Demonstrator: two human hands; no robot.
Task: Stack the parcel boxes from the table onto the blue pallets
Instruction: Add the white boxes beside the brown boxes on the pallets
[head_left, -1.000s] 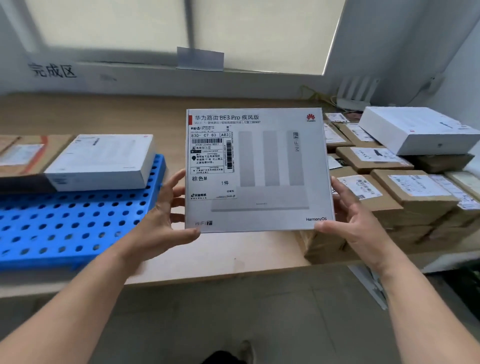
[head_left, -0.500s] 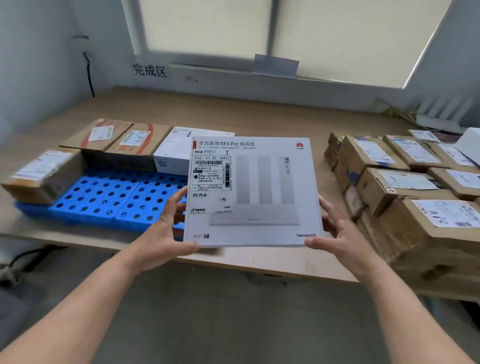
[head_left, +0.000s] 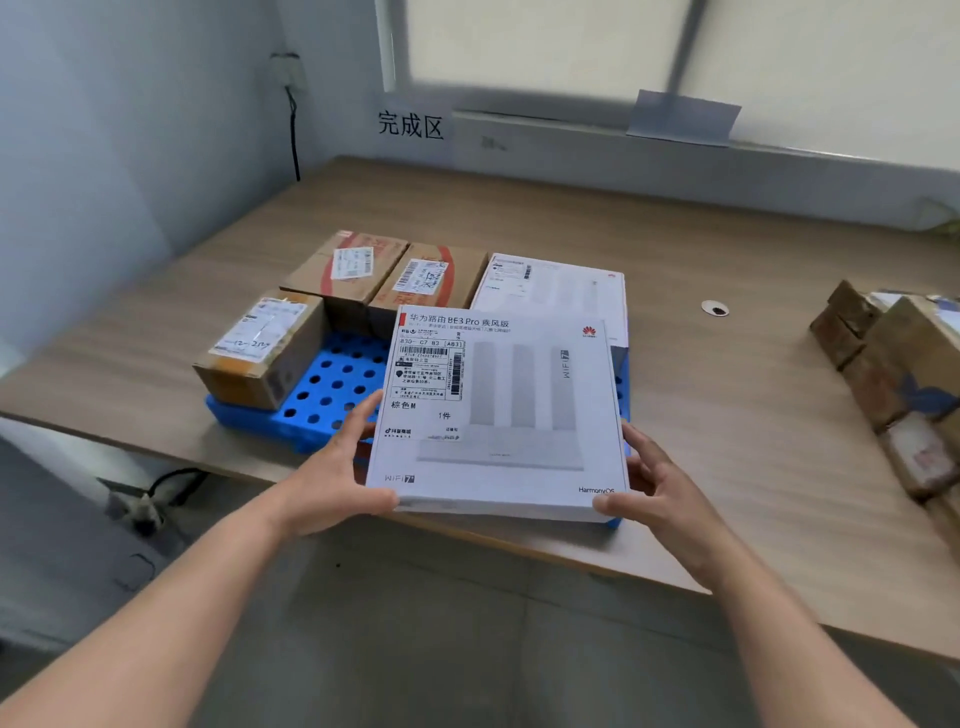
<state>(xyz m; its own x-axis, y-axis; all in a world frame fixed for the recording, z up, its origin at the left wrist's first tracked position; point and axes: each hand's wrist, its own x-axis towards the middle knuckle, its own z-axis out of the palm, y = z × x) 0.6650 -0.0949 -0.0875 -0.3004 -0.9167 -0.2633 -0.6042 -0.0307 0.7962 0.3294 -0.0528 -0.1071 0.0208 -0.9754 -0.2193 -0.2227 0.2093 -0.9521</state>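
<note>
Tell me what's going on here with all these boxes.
A person is holding a flat white Huawei router box, left grip and right grip on its side edges, over the near part of the blue pallet on the table. Three brown cardboard parcels and another white box already sit on the pallet. More brown parcels wait in a pile at the right.

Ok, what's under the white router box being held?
Blue pallet, visible left of the white router box and along its right edge. Its covered part cannot be seen.
</note>
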